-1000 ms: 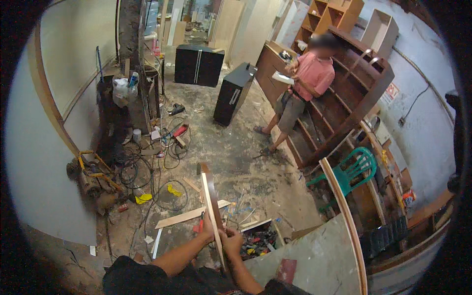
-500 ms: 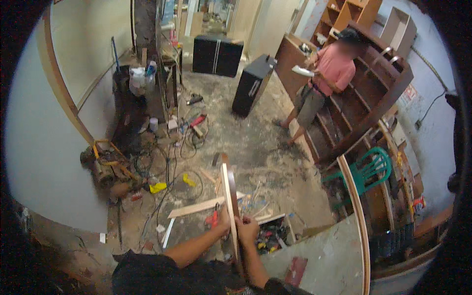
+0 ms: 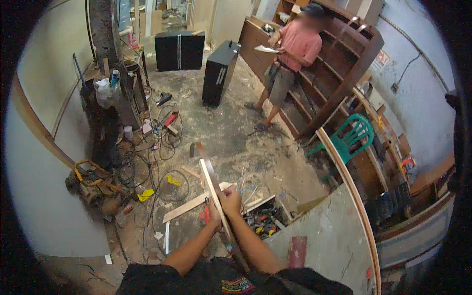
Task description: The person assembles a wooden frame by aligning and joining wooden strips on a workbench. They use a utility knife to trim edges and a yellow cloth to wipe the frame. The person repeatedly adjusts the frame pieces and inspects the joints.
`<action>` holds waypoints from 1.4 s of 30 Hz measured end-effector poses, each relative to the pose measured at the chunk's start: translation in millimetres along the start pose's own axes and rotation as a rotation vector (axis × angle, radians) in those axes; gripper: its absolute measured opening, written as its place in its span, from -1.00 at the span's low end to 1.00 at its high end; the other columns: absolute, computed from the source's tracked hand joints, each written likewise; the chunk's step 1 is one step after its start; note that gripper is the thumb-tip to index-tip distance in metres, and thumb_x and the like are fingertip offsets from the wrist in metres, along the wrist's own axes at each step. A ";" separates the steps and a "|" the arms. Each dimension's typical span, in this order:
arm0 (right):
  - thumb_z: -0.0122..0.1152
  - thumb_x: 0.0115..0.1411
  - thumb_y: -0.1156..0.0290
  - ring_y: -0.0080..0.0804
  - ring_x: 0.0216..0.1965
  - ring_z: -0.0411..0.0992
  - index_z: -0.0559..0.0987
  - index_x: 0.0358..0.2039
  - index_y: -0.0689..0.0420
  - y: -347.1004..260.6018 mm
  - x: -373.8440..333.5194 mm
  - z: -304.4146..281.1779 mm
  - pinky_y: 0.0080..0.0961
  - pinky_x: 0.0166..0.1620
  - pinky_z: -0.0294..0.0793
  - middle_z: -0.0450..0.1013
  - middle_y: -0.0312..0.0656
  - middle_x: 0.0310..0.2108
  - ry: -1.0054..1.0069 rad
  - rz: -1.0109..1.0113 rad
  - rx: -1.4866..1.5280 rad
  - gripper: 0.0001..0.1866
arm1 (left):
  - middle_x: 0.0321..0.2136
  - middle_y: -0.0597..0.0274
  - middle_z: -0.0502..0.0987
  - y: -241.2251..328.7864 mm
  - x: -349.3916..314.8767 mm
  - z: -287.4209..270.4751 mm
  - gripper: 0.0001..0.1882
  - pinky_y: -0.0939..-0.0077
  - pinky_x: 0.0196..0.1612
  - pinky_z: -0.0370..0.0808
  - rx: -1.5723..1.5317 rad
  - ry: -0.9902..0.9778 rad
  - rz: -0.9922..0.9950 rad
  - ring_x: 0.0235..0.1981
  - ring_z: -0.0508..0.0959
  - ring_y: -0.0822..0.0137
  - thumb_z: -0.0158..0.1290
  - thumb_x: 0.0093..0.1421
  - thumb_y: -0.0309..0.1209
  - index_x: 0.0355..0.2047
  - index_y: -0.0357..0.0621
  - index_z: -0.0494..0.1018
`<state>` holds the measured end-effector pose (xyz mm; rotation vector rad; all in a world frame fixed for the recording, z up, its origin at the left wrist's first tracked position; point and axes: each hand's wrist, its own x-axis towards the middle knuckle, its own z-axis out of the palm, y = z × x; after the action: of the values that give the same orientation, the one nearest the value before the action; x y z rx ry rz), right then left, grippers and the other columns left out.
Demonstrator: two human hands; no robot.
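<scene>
Farther up the narrow board [image 3: 210, 179] than half a second ago, the right hand [image 3: 229, 200] curls its fingers in beside the brown band [image 3: 202, 153] (whether they pinch it, I cannot tell), while the left hand [image 3: 214, 212] closes around the opposite side; the board slants forward from the dark shirt [image 3: 196, 278]. Beyond spread a littered floor [image 3: 246, 152], a green chair [image 3: 350, 142], a person [image 3: 297, 46] beside brown shelving [image 3: 344, 91], and black cabinets [image 3: 216, 78].
</scene>
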<state>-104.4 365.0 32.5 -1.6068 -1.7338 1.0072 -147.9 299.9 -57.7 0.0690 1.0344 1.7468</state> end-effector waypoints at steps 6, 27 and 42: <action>0.57 -0.04 0.18 -0.37 -0.44 0.58 0.70 -0.38 0.29 -0.9 29.5 23.2 -0.40 -0.33 0.52 0.63 -0.06 -0.44 -0.016 -0.004 -0.078 -0.59 | 0.04 0.05 0.51 1.4 4.5 7.6 -0.36 0.26 0.13 0.50 -0.204 0.016 -0.117 0.04 0.55 0.14 -0.41 0.48 0.12 0.21 -0.11 0.34; 0.48 0.04 0.17 -0.25 -0.48 0.64 0.76 -0.35 0.19 -49.9 70.5 52.4 -0.38 -0.33 0.58 0.65 -0.04 -0.46 -0.028 0.097 -0.104 -0.67 | 0.10 0.08 0.51 -16.2 18.4 -19.4 -0.23 0.29 0.22 0.42 -0.060 0.075 -0.042 0.08 0.53 0.12 -0.42 0.44 0.24 0.30 -0.13 0.31; 0.47 0.01 0.04 -0.07 -0.49 0.60 0.75 -0.39 0.11 -54.5 74.7 52.4 -0.23 -0.36 0.53 0.60 0.02 -0.50 -0.012 0.042 -0.191 -0.63 | 0.05 0.07 0.53 -62.3 54.2 -56.7 -0.24 0.17 0.12 0.49 -0.034 0.037 -0.023 0.03 0.55 0.12 -0.43 0.43 0.24 0.23 -0.14 0.32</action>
<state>-187.0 431.2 41.8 -1.7642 -1.8591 0.8942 -153.7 313.2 -156.9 0.0038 1.0280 1.7503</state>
